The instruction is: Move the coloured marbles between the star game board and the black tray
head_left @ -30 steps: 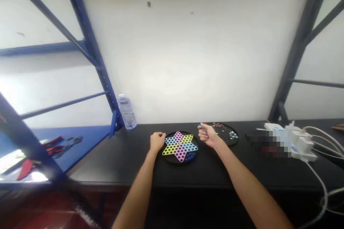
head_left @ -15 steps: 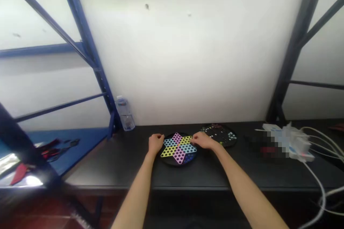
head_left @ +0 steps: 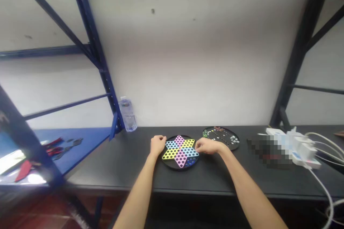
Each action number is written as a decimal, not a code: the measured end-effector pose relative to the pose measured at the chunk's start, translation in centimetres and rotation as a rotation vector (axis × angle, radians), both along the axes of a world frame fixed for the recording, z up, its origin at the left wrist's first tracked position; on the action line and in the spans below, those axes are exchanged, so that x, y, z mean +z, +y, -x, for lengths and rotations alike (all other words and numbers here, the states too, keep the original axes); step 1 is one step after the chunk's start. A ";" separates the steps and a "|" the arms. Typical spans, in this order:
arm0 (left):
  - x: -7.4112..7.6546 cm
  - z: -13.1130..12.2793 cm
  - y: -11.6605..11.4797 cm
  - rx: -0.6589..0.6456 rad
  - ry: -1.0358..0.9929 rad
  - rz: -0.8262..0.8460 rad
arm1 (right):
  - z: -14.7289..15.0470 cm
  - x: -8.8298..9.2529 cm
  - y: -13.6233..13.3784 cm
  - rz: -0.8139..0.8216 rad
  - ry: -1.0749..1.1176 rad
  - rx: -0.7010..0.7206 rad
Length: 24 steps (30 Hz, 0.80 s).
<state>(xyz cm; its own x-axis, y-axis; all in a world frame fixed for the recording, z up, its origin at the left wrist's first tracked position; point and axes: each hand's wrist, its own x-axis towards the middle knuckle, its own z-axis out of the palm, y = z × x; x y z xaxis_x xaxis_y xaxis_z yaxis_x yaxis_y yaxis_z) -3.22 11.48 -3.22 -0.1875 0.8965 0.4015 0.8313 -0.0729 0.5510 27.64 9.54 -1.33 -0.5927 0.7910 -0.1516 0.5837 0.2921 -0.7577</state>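
A Chinese checkers board [head_left: 180, 155] lies on the black shelf, its pink, yellow and light-blue star full of holes and set in a round black tray [head_left: 172, 166]. Small blue pieces [head_left: 190, 161] show in the tray's lower right part. At the left rim, my left hand [head_left: 157, 145] is closed, fingers curled together. My right hand [head_left: 206, 146] has its fingertips pinched at the right side, beside the light-blue tip of the star. What either hand grips, if anything, is too small to make out.
Behind my right hand lies a second round black tray [head_left: 224, 136] with small coloured pieces. A clear bottle [head_left: 128, 115] stands by the blue post at the wall. To the right are a white power strip [head_left: 306, 157], plugs, cables and a blurred dark object [head_left: 268, 150].
My right hand has shifted from beside the yellow tip down to the light-blue tip at the right. My left hand stays at the left rim. The camera view has moved slightly.
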 end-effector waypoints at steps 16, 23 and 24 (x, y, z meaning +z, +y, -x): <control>0.2 0.1 -0.3 -0.013 -0.015 0.002 | -0.2 -0.3 0.1 0.110 0.186 -0.099; 0.1 0.2 -0.1 0.007 -0.020 0.017 | -1.7 1.1 1.4 0.233 1.112 -0.296; 0.0 0.2 -0.1 0.012 -0.022 0.020 | -2.3 1.0 2.0 0.226 1.245 -0.381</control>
